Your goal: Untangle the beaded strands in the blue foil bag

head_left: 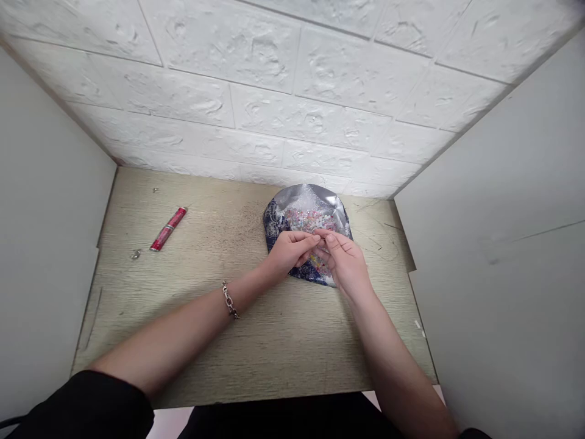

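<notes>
Both hands meet over a silver and dark blue bag (306, 194) that lies on the table with its silvery inside showing. Many small multicoloured beads (311, 218) are spread in it. My left hand (295, 250) has its thumb and forefinger pinched together. Fingertip to fingertip with it, my right hand (345, 259) is also pinched. Whatever lies between the fingertips is too small to make out. The hands hide the middle of the bag and some of the beads. A chain bracelet (230, 300) circles my left wrist.
On the left of the wooden table (219, 360) lies a red tube (169, 229) with a silver band. Near it are a small metallic piece (136, 253) and a tinier one (155, 189). A white brick-patterned wall (265, 55) closes the back; grey panels (498, 213) bound both sides.
</notes>
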